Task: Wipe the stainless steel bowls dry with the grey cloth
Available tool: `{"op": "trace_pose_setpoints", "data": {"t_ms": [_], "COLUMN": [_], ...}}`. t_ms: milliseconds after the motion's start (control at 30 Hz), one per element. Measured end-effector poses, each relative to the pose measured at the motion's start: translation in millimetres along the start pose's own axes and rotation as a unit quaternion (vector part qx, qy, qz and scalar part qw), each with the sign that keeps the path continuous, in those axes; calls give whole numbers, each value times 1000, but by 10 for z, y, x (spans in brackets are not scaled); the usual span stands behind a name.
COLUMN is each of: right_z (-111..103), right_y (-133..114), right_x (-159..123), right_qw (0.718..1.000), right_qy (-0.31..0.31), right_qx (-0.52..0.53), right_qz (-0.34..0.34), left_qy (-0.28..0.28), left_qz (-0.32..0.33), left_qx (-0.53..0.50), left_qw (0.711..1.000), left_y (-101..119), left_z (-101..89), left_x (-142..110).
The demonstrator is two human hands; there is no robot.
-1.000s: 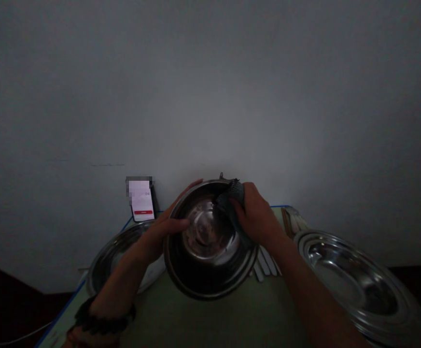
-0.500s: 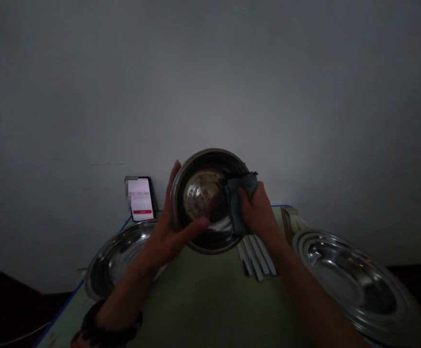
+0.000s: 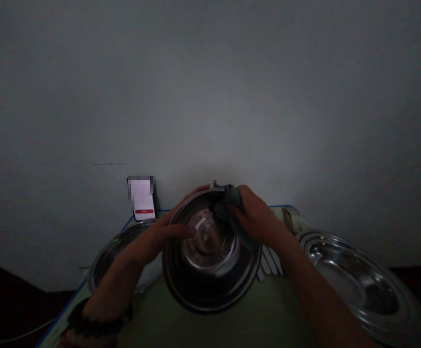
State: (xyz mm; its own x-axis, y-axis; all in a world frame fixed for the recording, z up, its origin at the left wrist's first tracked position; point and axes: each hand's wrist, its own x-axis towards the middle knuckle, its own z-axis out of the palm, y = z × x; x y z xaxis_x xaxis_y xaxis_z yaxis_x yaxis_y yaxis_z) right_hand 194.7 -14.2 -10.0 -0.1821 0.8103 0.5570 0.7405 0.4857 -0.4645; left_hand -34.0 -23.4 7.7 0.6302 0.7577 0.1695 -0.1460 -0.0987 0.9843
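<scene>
A shiny metal bowl point(image 3: 210, 285) is held up over the table, tilted so that its inside faces me. My left hand point(image 3: 163, 237) grips its left side, thumb inside the bowl and fingers behind the rim. My right hand point(image 3: 256, 212) is closed on a grey-green cloth point(image 3: 237, 212), which is folded over the bowl's upper right rim and wall. Beneath the bowl's right side, several flat pale utensil handles point(image 3: 270, 261) lie side by side on the table; their other ends are hidden.
On the left stands a wide metal basin point(image 3: 104, 258), partly behind my left forearm. Stacked metal basins point(image 3: 362, 285) stand at the right. A lit phone point(image 3: 143, 200) leans against the wall point(image 3: 210, 96). More utensils point(image 3: 295, 220) lie at the back right of the green table point(image 3: 203, 328).
The bowl rose and turned more toward me half a second ago, then came down and tilted back. Both hands moved with it, still holding bowl and cloth.
</scene>
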Motion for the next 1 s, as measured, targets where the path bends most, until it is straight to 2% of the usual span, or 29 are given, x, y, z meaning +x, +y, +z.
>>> {"op": "trace_pose_setpoints", "data": {"t_ms": [67, 133, 233, 333, 400, 467, 533, 600, 667, 767, 867, 933, 1000], "right_z": [49, 89, 125, 145, 163, 194, 246, 314, 375, 395, 306, 233, 193], "right_y": [-11, 12, 70, 94, 75, 28, -35, -100, -156, -211, -231, -231, -225], "right_x": [9, 27, 63, 95, 106, 96, 56, -7, -75, -130, -98, -59, -39], "right_qw": [999, 994, 969, 941, 937, 950, 973, 990, 996, 990, 990, 994, 994], "right_qy": [22, 80, 171, 205, 219, 226, 202, 138, 45, -59, -82, -65, -29], "right_qx": [24, 57, 115, 168, 181, 151, 72, -18, -74, -71, -27, -31, -84], "right_qz": [12, 44, 136, 208, 203, 155, 83, 18, -36, -104, -111, -88, -61], "left_qy": [28, 60, 94, 121, 160, 209, 245, 267, 272, 264, 271, 271, 267], "left_qz": [6, 48, 113, 126, 120, 99, 89, 115, 144, 144, 147, 155, 159], "left_qx": [-12, -40, -69, -54, -59, -81, -94, -83, -56, -4, 20, -2, -25], "left_qw": [1000, 996, 987, 983, 978, 970, 961, 953, 950, 954, 951, 950, 950], "left_y": [1, -17, -75, -127, -138, -133, -126, -133, -155, -193, -200, -190, -184], "left_z": [11, 44, 114, 176, 202, 212, 208, 195, 179, 166, 172, 181, 186], "left_x": [15, 38, 77, 117, 148, 177, 199, 213, 219, 221, 223, 223, 220]}}
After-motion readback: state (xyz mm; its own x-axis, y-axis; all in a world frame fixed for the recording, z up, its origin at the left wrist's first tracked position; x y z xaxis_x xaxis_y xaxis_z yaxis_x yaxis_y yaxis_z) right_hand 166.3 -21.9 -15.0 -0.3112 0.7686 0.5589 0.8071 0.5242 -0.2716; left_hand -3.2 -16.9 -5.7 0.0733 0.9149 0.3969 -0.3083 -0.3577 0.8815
